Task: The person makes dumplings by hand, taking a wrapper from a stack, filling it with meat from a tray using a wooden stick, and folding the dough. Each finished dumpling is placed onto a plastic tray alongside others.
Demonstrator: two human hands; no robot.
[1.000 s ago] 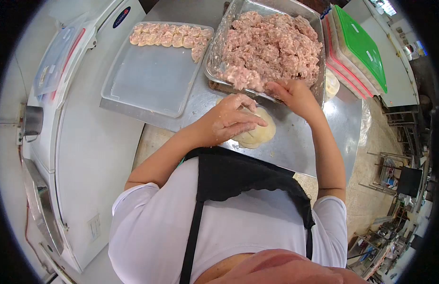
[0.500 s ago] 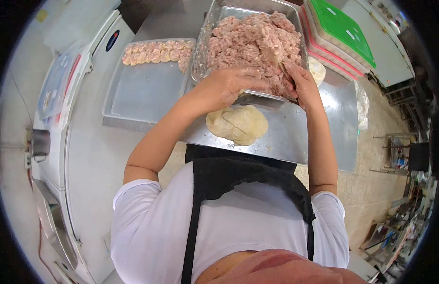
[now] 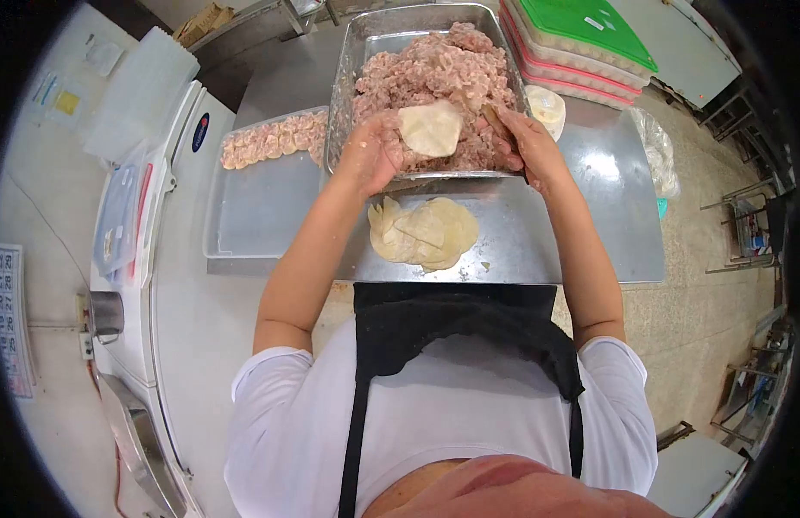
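A round, pale dumpling wrapper (image 3: 431,129) lies across the fingers of my left hand (image 3: 372,154), over the near side of the metal tray (image 3: 332,129). Ground meat filling (image 3: 452,73) is heaped in that tray. My right hand (image 3: 534,148), at the tray's right near corner, is closed around a narrow, flat spatula (image 3: 498,126), partly covered by the fingers. Below the tray, a loose stack of wrappers (image 3: 424,233) rests on the steel table (image 3: 521,233). To the left, a translucent plastic tray (image 3: 257,216) carries rows of filled dumplings (image 3: 275,141) at its far end.
Stacked food containers with a green lid (image 3: 590,30) stand at the back right. Beside them are a small white tub (image 3: 547,110) and a clear plastic bag (image 3: 652,151) at the table's right edge. A white freezer (image 3: 188,302) borders the left side.
My left hand has picked up a wrapper and now holds it flat over the tray. My right hand has shifted little. The camera view has moved slightly.
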